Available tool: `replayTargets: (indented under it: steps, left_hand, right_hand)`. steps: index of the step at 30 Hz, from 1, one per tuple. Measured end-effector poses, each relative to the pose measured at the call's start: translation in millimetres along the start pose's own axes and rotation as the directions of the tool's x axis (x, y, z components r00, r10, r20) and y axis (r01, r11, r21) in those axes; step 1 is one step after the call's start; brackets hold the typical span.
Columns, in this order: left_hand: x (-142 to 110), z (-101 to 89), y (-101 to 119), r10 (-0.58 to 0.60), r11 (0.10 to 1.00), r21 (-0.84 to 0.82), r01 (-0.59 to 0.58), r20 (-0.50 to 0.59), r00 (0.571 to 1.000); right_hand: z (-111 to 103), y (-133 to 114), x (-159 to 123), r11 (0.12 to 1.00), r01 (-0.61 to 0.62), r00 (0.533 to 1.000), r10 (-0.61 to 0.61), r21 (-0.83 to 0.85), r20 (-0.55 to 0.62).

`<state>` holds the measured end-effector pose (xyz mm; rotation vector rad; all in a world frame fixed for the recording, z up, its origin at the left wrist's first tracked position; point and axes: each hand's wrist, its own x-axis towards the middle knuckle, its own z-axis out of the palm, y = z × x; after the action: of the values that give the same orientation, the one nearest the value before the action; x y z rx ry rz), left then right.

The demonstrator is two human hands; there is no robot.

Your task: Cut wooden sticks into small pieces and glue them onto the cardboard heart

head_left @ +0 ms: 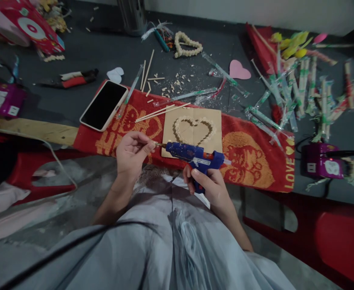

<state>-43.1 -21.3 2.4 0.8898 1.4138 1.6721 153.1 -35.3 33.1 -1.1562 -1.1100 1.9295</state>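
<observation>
My right hand (pixel 209 185) is wrapped round the grip of a blue glue gun (pixel 192 154), whose nozzle points left. A clear glue stick pokes out at its back end. My left hand (pixel 134 155) pinches thumb and finger together right at the nozzle tip. Whatever sits in that pinch is too small to make out. Behind the gun lies a square brown board (pixel 192 110) bearing a heart outline (pixel 211 128) built of small pale pieces. Under the board is a red towel (pixel 252 161) with orange patterns. Thin wooden sticks (pixel 161 113) lie near the board's left edge.
A phone (pixel 104 105) rests on the towel's left end. Cut stick bits (pixel 177 83), a finished-looking pale heart frame (pixel 186 45) and a pink paper heart (pixel 239 70) lie behind. Pliers (pixel 71 79) are left; wrapped straws (pixel 304 84) and a purple box (pixel 322 161) are right.
</observation>
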Motion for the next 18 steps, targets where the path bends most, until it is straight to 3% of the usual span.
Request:
replayTargets:
  steps: [18]
  left_hand:
    - [-0.6,1.3,1.2,0.018,1.000,0.005,-0.019,0.013,1.000]
  right_hand:
    - [-0.6,1.1,1.1,1.000,0.022,1.000,-0.022,-0.018,-0.001]
